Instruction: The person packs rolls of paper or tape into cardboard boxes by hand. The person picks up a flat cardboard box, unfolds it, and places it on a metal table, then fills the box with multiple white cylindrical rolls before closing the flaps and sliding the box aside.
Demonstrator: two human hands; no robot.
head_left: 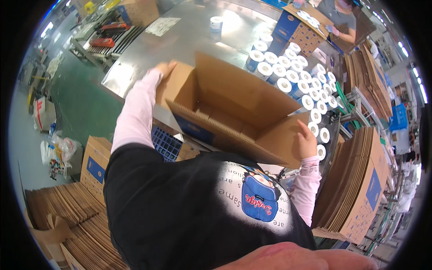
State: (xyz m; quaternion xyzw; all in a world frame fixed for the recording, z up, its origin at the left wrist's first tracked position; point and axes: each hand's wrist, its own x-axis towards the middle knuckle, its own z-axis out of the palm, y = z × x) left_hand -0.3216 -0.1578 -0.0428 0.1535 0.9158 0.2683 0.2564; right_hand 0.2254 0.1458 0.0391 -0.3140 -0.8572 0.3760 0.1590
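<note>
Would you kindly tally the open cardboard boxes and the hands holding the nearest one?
Open cardboard box in hand: 1
Open box by the co-worker: 1
Hands on the near box: 2, left hand and right hand
Total: 4

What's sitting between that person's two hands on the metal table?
In the head view, an open cardboard box fills the stretch: the left hand grips its far-left flap, the right hand its right flap. The box looks empty inside.
</note>
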